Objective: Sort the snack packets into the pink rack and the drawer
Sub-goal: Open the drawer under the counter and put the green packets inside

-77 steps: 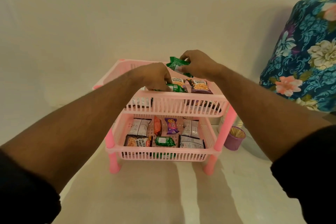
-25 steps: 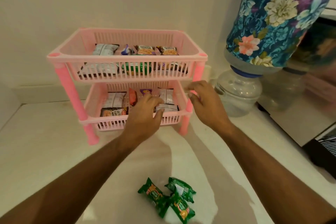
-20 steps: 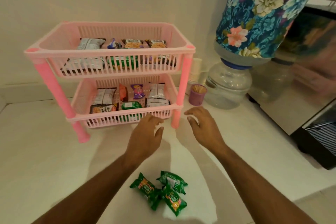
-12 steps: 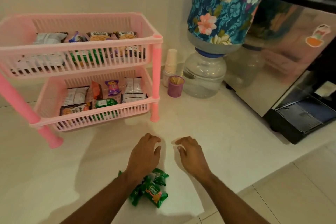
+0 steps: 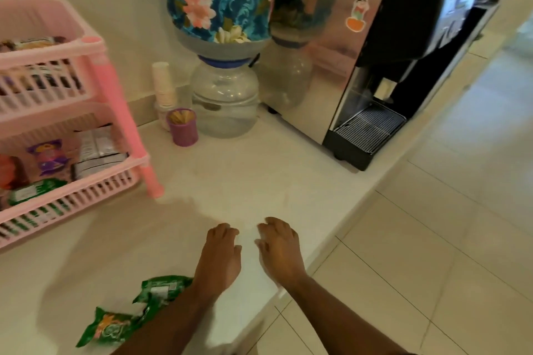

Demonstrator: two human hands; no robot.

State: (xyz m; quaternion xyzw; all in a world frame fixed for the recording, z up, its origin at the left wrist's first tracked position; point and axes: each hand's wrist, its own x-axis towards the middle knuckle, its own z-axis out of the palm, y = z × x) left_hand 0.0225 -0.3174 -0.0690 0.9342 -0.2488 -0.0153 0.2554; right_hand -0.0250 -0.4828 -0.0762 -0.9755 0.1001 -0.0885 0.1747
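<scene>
The pink two-tier rack (image 5: 121,112) stands at the left on the white counter (image 5: 245,176), with snack packets on both tiers. Green snack packets (image 5: 138,311) lie on the counter near its front edge, partly hidden by my left forearm. My left hand (image 5: 219,259) hovers just right of them, fingers loosely curled, holding nothing. My right hand (image 5: 281,251) is beside it near the counter's edge, also holding nothing. No drawer is in view.
A water bottle in a floral cover (image 5: 222,8) sits on a clear dispenser base behind a purple cup of sticks (image 5: 183,127) and a stack of paper cups (image 5: 163,86). A coffee machine (image 5: 375,66) stands at the right. Tiled floor (image 5: 447,253) lies beyond the counter edge.
Both hands drew back from the rack toward the counter's front edge. The view swung right and down, so the rack slid left and the coffee machine came into view.
</scene>
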